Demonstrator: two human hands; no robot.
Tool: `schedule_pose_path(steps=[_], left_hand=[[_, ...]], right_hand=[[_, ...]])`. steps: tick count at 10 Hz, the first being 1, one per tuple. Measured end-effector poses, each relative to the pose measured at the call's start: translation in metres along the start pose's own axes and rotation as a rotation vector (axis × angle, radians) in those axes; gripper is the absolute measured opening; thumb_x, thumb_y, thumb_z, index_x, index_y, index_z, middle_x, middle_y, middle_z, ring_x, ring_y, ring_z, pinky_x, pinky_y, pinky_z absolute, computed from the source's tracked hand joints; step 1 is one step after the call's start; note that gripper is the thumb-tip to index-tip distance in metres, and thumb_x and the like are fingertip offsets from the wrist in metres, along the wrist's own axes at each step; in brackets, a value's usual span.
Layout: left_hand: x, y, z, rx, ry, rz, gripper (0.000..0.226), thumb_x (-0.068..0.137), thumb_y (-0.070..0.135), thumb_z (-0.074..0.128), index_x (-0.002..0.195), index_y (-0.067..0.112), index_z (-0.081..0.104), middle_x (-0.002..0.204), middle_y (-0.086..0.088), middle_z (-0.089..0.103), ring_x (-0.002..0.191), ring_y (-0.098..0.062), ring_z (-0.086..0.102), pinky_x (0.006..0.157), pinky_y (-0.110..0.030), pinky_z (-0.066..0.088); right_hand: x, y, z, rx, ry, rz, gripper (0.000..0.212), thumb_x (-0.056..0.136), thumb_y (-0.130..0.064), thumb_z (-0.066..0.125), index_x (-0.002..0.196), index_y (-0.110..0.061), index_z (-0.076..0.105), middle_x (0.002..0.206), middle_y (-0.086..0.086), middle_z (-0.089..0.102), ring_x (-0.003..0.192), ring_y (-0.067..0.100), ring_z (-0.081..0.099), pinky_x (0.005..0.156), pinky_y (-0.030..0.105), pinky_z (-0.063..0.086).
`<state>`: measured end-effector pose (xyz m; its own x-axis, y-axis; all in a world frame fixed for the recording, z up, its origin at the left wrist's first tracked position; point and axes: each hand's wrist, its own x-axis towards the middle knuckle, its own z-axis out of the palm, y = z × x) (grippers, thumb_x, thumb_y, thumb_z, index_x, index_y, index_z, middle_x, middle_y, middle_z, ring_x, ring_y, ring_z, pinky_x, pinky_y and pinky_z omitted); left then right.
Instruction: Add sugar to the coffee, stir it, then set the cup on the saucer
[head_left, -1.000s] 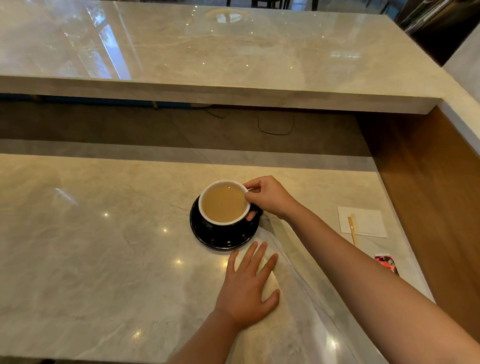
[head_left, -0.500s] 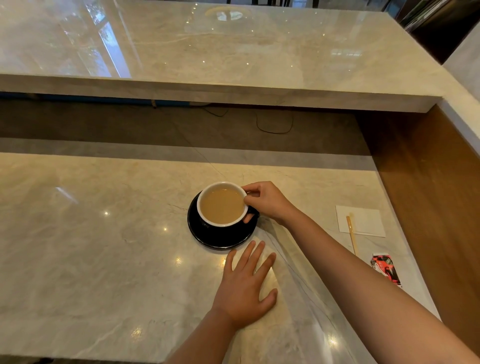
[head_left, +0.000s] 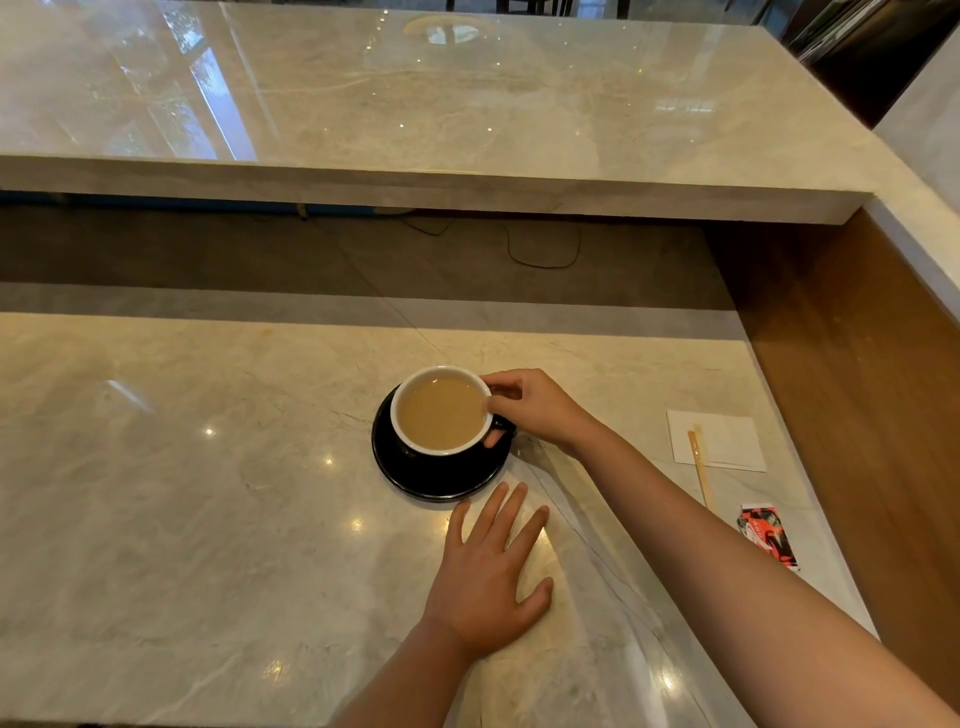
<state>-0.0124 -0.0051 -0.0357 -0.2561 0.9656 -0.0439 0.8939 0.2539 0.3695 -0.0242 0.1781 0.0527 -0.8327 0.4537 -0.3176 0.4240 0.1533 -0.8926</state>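
Right hand (head_left: 540, 410) pinches the handle of the cup (head_left: 441, 413), seated on the saucer (head_left: 441, 480) at frame centre; release comes next, gently; left hand (head_left: 485, 577) lies flat, empty.

A single head-worn wide-angle camera is looking forward and steeply down from the near edge of the marble counter (head_left: 156, 519), sitting close above it. It is facing the raised upper ledge (head_left: 467, 104) along the far edge, and the wooden side panel (head_left: 857, 364) is closing the right edge.
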Motion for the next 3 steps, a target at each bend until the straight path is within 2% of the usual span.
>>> schedule_pose_path(steps=[1,2,3], left_hand=[[0.0000,0.0006,-0.0015,-0.006,-0.013,-0.002,0.067,0.087,0.059,0.031,0.146,0.037,0.007,0.157,0.004,-0.003,0.140,-0.011,-0.016,0.110,-0.048,-0.012],[0.0001,0.0020,-0.0020,-0.014,-0.005,0.002,0.067,0.087,0.059,0.030,0.146,0.037,0.007,0.157,0.004,-0.003,0.140,-0.011,-0.016,0.110,-0.048,-0.011],[-0.0004,0.0014,0.0001,-0.028,0.005,0.012,0.067,0.087,0.059,0.031,0.146,0.037,0.008,0.156,0.004,-0.003,0.140,-0.011,-0.016,0.110,-0.047,-0.013]], right_hand=[[-0.0008,-0.0004,-0.0003,-0.085,0.065,-0.029,0.031,0.084,-0.013,0.058,0.114,-0.020,0.063,0.115,0.004,0.067,0.078,0.008,0.066,0.062,0.011,0.049],[-0.0017,-0.0013,-0.0028,-0.119,0.118,-0.036,0.027,0.083,-0.015,0.060,0.109,-0.018,0.066,0.115,0.004,0.068,0.090,0.008,0.060,0.066,0.014,0.045],[-0.0042,-0.0037,-0.0086,-0.121,0.207,-0.015,0.024,0.084,-0.019,0.060,0.107,-0.015,0.066,0.114,0.006,0.068,0.096,0.016,0.062,0.080,0.026,0.049]])
